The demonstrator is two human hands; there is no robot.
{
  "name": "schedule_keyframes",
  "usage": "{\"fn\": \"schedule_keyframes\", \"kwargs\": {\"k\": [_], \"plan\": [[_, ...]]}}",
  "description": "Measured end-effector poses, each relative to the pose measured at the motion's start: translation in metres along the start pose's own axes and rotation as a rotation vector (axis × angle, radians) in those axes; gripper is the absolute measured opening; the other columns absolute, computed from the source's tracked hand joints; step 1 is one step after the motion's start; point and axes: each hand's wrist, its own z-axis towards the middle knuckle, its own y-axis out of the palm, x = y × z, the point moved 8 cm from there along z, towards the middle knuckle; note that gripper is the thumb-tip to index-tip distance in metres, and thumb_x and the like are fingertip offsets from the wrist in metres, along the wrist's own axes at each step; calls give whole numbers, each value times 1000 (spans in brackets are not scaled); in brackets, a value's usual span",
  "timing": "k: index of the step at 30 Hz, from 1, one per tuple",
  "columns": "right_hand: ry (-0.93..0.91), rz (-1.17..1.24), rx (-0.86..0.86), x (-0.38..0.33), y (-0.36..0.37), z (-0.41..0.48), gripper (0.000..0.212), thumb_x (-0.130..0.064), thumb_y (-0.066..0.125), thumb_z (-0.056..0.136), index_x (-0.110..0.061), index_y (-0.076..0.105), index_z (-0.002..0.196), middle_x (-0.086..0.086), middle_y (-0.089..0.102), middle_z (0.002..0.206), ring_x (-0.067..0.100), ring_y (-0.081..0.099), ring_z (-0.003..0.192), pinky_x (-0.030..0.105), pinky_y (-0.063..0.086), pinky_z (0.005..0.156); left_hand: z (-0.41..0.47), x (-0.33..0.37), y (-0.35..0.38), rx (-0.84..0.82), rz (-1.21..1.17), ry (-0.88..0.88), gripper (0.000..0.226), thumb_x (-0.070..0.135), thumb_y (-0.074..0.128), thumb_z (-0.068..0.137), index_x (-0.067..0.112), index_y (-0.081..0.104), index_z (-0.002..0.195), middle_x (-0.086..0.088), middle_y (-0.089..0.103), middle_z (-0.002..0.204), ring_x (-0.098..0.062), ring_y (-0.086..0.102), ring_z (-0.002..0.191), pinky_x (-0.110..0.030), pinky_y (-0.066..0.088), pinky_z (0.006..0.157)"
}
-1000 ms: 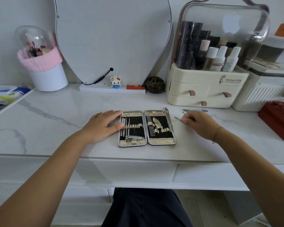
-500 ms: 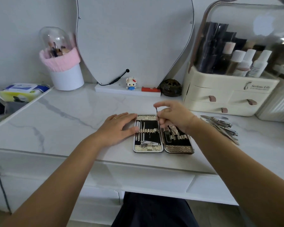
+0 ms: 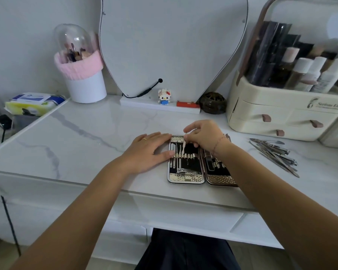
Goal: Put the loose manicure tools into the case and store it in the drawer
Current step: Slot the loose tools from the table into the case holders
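Case [image 3: 186, 177] open, left hand [image 3: 148, 151] flat against it, right hand [image 3: 205, 137] pinching thin tool [image 3: 183, 146], loose tools [image 3: 275, 153] near organiser [image 3: 277, 108]

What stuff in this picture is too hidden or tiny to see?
Head view: right hand and forearm hide part of the case's right half.
The thin tool that hand pinches: too small to identify.
The loose tools overlap; count unclear.
The cosmetics organizer: cut off by right edge.

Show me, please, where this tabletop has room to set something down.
The widest free patch lies left of the left hand, between pot, mirror base and front edge. A narrower strip runs between case and mirror base. Right of the case is crowded: loose tools below the organizer.
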Motion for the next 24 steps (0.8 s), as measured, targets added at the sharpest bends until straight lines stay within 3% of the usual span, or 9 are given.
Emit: {"fn": "schedule_keyframes", "kwargs": {"k": [3,7,12,16,18,20,22,24], "plan": [[-20,-30,-36,-1,2,0,18,-13,71,78,-12,69,97,7,72,76,7,51,49,27,55,61,0,0,0,0,-1,-4,66,67,32,87,35,25,144,7,30,152,-8,15,143,-33,9,113],[-96,-164,-77,-7,5,0,14,-18,71,79,-15,73,92,-3,67,77,2,56,63,11,42,57,-1,1,0,-16,-2,-10,75,74,25,80,36,25,144,9,29,153,-8,15,143,-34,8,114],[-140,-249,-90,-9,6,-5,17,-24,63,86,-16,75,94,-6,67,84,7,59,77,15,41,65,-1,1,1,-15,-11,-8,75,74,25,80,36,24,144,10,29,152,-8,15,143,-33,7,114],[-118,-204,-106,-6,4,-8,20,-29,60,88,-16,75,87,-20,57,47,-6,53,49,4,35,43,-1,1,0,-22,-12,-15,80,76,22,75,36,24,144,12,28,153,-8,15,143,-33,7,114],[-106,-179,-131,-5,5,-10,23,-31,59,89,-14,74,83,-19,54,40,-9,49,39,4,34,37,-1,1,0,-25,-6,-17,80,76,21,76,36,23,145,12,28,153,-7,14,143,-32,6,113],[-117,-196,-153,-6,6,-13,28,-34,56,90,-12,73,83,-10,57,49,-6,49,39,6,35,36,-1,2,1,-29,-3,-15,80,76,21,76,36,23,145,13,27,153,-7,14,143,-32,6,114],[-152,-270,-177,-8,8,-16,33,-38,53,91,-12,73,87,2,63,68,0,55,52,9,38,42,-2,2,0,-28,-7,-16,80,76,22,76,35,23,145,12,27,153,-7,14,143,-33,7,114],[-192,-341,-181,-10,10,-18,39,-40,50,92,-8,71,90,18,66,87,22,60,74,18,38,53,-2,2,0,-23,-7,-18,79,75,23,76,35,24,145,12,28,153,-7,14,143,-32,7,114]]}}
